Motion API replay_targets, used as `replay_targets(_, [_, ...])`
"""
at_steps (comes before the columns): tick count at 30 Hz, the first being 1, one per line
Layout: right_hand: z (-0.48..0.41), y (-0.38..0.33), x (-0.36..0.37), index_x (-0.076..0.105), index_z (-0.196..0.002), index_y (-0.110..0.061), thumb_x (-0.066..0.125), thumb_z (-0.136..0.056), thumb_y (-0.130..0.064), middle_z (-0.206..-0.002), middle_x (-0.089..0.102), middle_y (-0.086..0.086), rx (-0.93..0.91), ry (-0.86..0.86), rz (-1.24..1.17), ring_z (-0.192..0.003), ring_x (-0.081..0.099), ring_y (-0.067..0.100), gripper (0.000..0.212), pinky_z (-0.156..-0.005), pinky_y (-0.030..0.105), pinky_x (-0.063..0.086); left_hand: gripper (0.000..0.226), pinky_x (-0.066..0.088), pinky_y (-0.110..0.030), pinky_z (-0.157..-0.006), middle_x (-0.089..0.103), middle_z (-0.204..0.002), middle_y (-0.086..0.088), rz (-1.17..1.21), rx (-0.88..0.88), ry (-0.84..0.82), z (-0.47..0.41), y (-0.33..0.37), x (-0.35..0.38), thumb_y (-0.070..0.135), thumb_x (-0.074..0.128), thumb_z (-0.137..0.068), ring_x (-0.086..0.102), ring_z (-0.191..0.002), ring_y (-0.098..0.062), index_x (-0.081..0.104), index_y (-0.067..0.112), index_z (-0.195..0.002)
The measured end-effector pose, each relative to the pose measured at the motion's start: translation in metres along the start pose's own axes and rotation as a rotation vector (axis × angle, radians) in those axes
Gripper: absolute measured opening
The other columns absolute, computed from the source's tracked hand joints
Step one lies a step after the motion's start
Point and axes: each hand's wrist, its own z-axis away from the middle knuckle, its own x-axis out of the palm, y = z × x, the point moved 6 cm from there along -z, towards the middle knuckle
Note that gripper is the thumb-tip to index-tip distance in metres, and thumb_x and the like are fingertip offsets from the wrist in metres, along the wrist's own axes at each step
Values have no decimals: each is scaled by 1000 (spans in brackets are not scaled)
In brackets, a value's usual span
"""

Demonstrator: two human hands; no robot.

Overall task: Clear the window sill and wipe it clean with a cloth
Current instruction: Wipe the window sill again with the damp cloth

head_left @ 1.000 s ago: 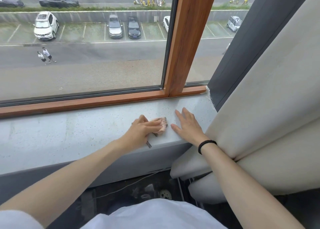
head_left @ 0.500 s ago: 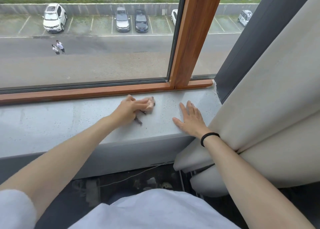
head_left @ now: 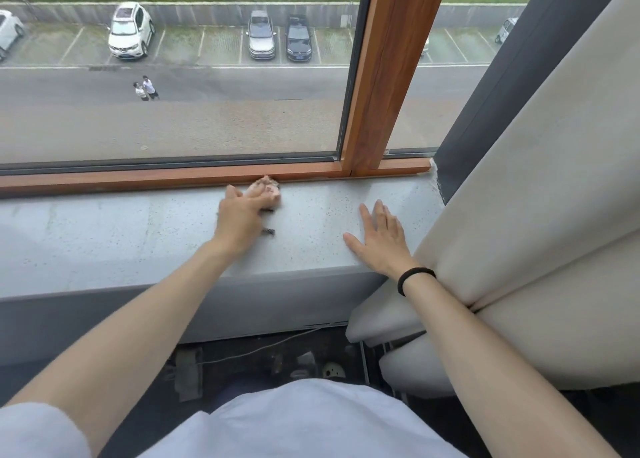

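The grey speckled window sill (head_left: 104,236) runs across the view below a wooden window frame (head_left: 138,178). My left hand (head_left: 244,220) grips a small pinkish cloth (head_left: 265,191) and presses it on the sill right against the wooden frame. A dark tag of the cloth pokes out under the hand. My right hand (head_left: 381,241) lies flat on the sill to the right, fingers straight, a black band on its wrist.
A cream curtain (head_left: 540,198) hangs at the right, its folds reaching down past the sill's right end. A wooden mullion (head_left: 388,76) rises behind the sill. Below the sill lie a white cable (head_left: 263,346) and dark clutter on the floor.
My left hand has slid the cloth from the sill's front part back to the wooden frame. My right hand has stayed flat on the sill.
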Motion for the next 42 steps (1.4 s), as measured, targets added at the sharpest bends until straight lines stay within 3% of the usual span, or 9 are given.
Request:
replay_targets(5, [-3, 0, 0, -5, -151, -22, 26, -94, -58, -157, -16, 12, -12, 2, -4, -144, -17, 24, 74, -116, 40, -10, 60, 47, -38, -67, 56, -133, 9, -69, 570, -161, 74, 53, 21, -14, 62, -75, 39, -82, -21, 63, 25, -121])
replay_targets(11, [-2, 1, 3, -4, -151, -20, 24, -94, -57, -157, -14, 14, -27, 31, 1, -144, -16, 25, 73, -115, 41, -9, 57, 43, -42, -71, 62, -126, -4, -71, 21, 131, 52, 0, -8, -12, 47, -74, 35, -82, -26, 64, 24, -115])
replay_targets(16, [-2, 0, 3, -3, -151, -18, 24, -95, -55, -156, -12, 16, -33, 65, 17, -145, -13, 27, 72, -116, 40, -8, 71, 39, -35, -67, 61, -127, 1, -79, 171, 84, 105, 91, 42, -19, 68, -56, 31, -83, -17, 65, 18, -117])
replay_targets(20, [-1, -1, 2, -2, -151, -17, 24, -96, -54, -156, -12, 16, -44, 55, 7, -144, -14, 27, 72, -116, 40, -9, 69, 46, -35, -65, 60, -128, 0, -175, 331, 47, 104, 69, 28, -23, 61, -61, 32, -85, -20, 64, 17, -117])
replay_targets(25, [1, 0, 1, -2, -151, -17, 24, -95, -55, -156, -12, 16, -43, 45, 0, -144, -14, 26, 72, -116, 40, -9, 64, 40, -37, -68, 60, -129, -1, -141, 141, 150, 110, 56, 18, -20, 51, -66, 31, -88, -20, 65, 19, -115])
replay_targets(30, [-1, 0, 2, -3, -151, -19, 24, -95, -56, -157, -12, 15, -45, 48, 23, -145, -13, 26, 72, -117, 40, -7, 38, 47, -38, -69, 60, -128, 4, -140, 349, 28, 108, 108, 49, 13, 49, -80, 40, -93, -25, 65, 21, -113])
replay_targets(34, [5, 2, 5, -1, -151, -20, 24, -95, -56, -157, -11, 13, -25, 45, 9, -145, -13, 25, 71, -117, 40, -7, 35, 41, -38, -86, 58, -130, 10, -215, 390, 11, 114, 57, 22, 45, 42, -92, 50, -103, -24, 67, 30, -111])
replay_targets(38, [2, -2, -1, 3, -151, -20, 27, -95, -55, -158, -7, 13, -22, 86, -3, -145, -10, 25, 70, -117, 40, -6, 36, 33, -40, -101, 59, -128, 6, -61, 234, 92, 116, 20, -3, 43, 43, -92, 47, -126, -22, 71, 27, -108])
replay_targets(42, [17, 4, -18, 21, -147, -15, 30, -97, -47, -155, 8, 17, 94, 290, 17, -145, 1, 28, 60, -116, 42, -7, 30, 42, -44, -101, 59, -129, 4, -5, 441, -59, 105, 66, 29, 35, 43, -94, 48, -128, -21, 71, 25, -100])
